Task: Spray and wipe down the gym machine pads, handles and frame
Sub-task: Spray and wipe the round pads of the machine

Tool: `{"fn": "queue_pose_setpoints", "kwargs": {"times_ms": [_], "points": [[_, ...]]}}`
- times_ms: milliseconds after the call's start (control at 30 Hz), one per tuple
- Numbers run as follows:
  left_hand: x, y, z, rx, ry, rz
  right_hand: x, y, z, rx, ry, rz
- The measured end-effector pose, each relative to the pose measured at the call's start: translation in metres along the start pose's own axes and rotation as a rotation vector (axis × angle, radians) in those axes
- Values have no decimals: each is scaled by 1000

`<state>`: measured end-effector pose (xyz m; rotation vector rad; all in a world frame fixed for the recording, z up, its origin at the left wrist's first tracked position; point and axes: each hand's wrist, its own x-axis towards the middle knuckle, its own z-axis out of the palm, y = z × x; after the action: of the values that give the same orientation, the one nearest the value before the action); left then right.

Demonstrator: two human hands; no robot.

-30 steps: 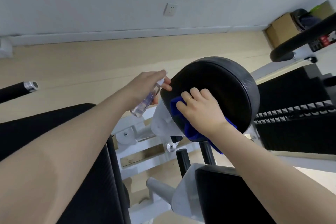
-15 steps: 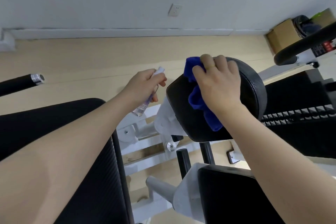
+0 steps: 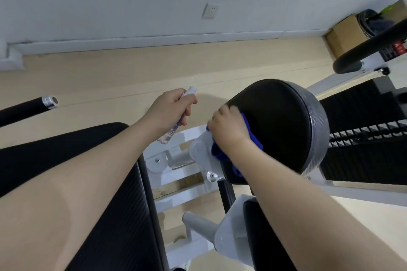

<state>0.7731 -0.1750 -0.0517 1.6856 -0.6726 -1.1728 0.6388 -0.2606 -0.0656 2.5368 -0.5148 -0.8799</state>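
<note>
A round black roller pad [image 3: 284, 125] sits on the white machine frame [image 3: 176, 156] in the middle of the view. My right hand [image 3: 229, 125] holds a blue cloth [image 3: 222, 154] against the pad's left edge, where it meets the white end cap. Just left of it, my left hand [image 3: 169, 110] grips a small clear spray bottle [image 3: 174, 130], its white cap up and its base pointing down, apart from the pad.
A black seat pad [image 3: 92, 182] lies at the lower left and another black pad [image 3: 266, 237] below the roller. A black handle bar [image 3: 24, 110] juts in from the left. The weight stack [image 3: 363, 138] stands at right, a cardboard box [image 3: 345, 33] by the wall.
My right hand has swept the cloth from the pad's upper edge down to its left edge. My left hand with the bottle has barely moved.
</note>
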Motion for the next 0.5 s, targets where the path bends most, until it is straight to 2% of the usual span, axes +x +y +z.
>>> {"fn": "queue_pose_setpoints", "kwargs": {"times_ms": [67, 133, 200, 300, 367, 433, 500], "points": [[-2, 4, -1, 55, -25, 18, -19, -28, 8, 44, -196, -96], [-3, 11, 3, 165, -67, 40, -39, -45, 15, 13, -264, -204], [-3, 22, 9, 228, -98, 81, -43, -32, 9, -19, -193, -195], [-1, 28, 16, 226, -75, 113, -29, 10, -15, 6, 34, 2], [1, 23, 19, 215, -60, 103, -24, 19, -21, 22, 96, 110], [3, 18, 20, 245, -59, 92, -36, 7, -15, 52, 25, 43], [5, 16, 22, 266, -59, 94, -67, -12, 10, 73, -134, -146]]}}
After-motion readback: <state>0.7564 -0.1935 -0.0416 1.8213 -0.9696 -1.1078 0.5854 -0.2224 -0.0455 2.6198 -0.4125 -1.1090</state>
